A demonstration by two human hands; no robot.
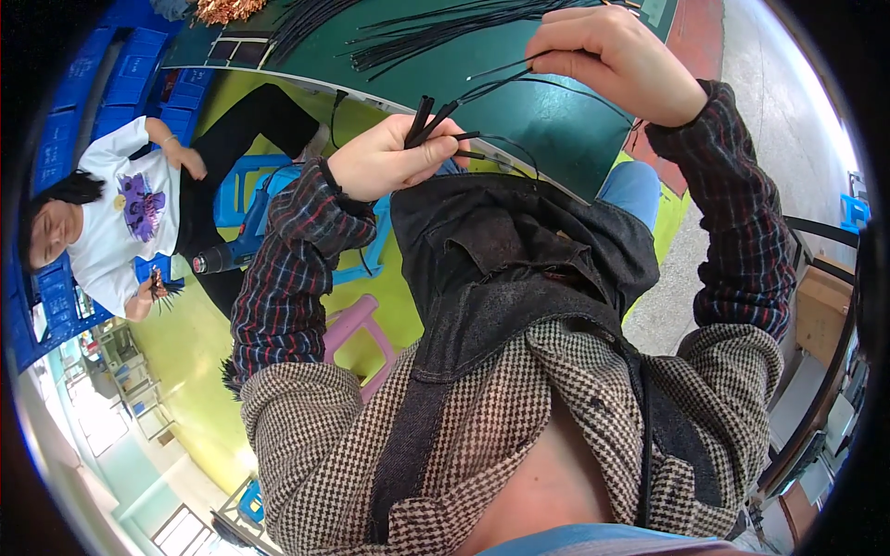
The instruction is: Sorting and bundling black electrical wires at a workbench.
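My left hand (389, 162) is closed round a few short black tubes (432, 122), which stick up past the thumb and forefinger. Thin black cables (482, 91) run from these tubes toward my right hand, and one cable end loops down below the left hand. Over the table's right part, my right hand (616, 65) pinches a thin black cable between thumb and fingers, with its light tip pointing left. Both hands are raised above my dark apron (519, 241), near the table's front edge. The finger grip of my right hand is partly hidden by its own knuckles.
On the green table (556, 130) lie bundles of black cables (417, 46) and a copper-coloured pile (227, 9). At left a person (139, 204) holds small black pieces. A blue heat-gun-like tool (243, 246), a pink stool (357, 338) and blue crates (69, 120) are nearby.
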